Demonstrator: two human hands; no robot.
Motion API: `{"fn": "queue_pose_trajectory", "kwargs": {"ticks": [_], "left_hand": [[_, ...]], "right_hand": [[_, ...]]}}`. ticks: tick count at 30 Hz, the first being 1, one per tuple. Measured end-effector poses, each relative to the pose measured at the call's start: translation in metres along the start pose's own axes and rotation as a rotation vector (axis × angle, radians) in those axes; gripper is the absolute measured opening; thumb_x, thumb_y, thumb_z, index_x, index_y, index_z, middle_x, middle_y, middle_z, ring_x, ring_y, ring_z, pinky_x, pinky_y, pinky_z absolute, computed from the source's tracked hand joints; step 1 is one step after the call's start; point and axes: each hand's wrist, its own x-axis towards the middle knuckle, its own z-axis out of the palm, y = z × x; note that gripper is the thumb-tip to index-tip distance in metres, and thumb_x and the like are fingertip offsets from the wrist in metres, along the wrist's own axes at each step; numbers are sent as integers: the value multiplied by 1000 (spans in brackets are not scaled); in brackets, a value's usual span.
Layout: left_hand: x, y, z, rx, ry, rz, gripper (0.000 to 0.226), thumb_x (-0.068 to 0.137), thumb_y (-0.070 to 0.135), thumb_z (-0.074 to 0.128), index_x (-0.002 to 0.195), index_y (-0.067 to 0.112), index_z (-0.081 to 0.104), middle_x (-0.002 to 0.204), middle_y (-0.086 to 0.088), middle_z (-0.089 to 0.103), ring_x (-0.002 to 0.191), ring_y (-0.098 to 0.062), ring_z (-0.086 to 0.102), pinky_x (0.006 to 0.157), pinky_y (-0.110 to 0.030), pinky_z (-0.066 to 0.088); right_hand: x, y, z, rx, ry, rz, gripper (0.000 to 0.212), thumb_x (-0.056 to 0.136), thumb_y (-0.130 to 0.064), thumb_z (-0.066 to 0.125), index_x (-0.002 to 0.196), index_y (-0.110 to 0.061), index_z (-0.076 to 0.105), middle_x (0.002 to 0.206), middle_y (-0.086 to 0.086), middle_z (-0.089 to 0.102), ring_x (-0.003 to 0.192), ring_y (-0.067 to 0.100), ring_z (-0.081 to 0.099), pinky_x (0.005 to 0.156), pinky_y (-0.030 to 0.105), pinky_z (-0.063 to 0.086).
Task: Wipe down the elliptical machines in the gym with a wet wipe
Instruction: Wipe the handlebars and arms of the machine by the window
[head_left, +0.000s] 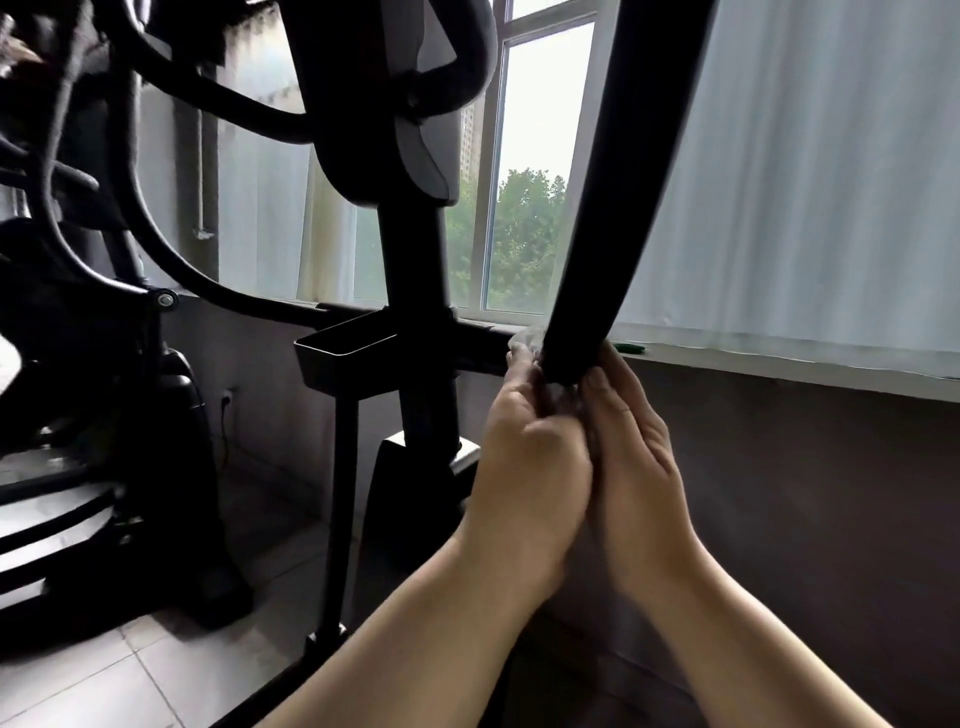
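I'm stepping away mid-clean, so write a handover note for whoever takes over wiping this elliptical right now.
Left hand: grips the wet wipe against the lower end of the black handle bar.
Right hand: grips the same bar end from the other side.
Done: the wipe is on this bar; how much else is clean cannot be told.
Left: probably the centre post and the tray.
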Motion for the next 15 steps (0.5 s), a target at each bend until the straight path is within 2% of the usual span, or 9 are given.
{"fn": "queue_pose_trajectory", "kwargs": {"ticks": [2,3,5,8,10,12,15], "left_hand": [[-3,-6,-1,116,-4,80,75,83,-3,42,155,18,38,153,-9,49,144,-18,44,122,-42,34],[-3,-8,-2,139,18,105,72,85,-1,44,154,18,40,154,-8,49,145,-19,43,122,-44,34],[1,-15,-8,170,98,171,56,96,-2,52,148,18,52,143,-3,61,136,-16,54,117,-45,42],[4,-13,-15,204,213,246,33,99,6,63,126,23,72,111,7,77,110,-8,70,102,-37,55],[9,-10,-18,214,296,267,21,101,16,62,103,27,80,96,7,79,98,-9,74,92,-39,59],[13,-6,-19,187,373,295,21,102,23,60,92,24,77,86,1,78,86,-12,74,82,-41,60],[8,0,-9,251,333,358,20,106,22,52,100,21,71,86,3,75,81,-4,71,77,-28,57]], "right_hand": [[0,-2,-2,42,-44,17,42,91,-11,46,126,-23,65,122,2,73,116,15,66,96,20,51],[0,-2,-3,46,-57,18,45,86,-8,47,123,-24,67,120,2,73,114,15,67,93,19,52],[0,-4,-4,43,-68,11,51,80,-4,46,122,-21,69,115,1,74,107,14,68,88,18,53],[1,-6,-6,-13,-86,-9,59,83,16,35,132,-4,60,102,-1,74,93,4,68,78,12,50],[0,-7,-6,-5,-106,-2,65,83,24,26,137,2,54,117,4,74,106,7,68,84,13,49],[-1,-8,-6,10,-115,7,66,83,25,25,137,1,54,128,6,70,118,9,64,88,13,48],[-1,-6,-7,12,-99,16,64,82,17,32,137,-5,56,128,2,70,121,10,62,91,15,48]]}}
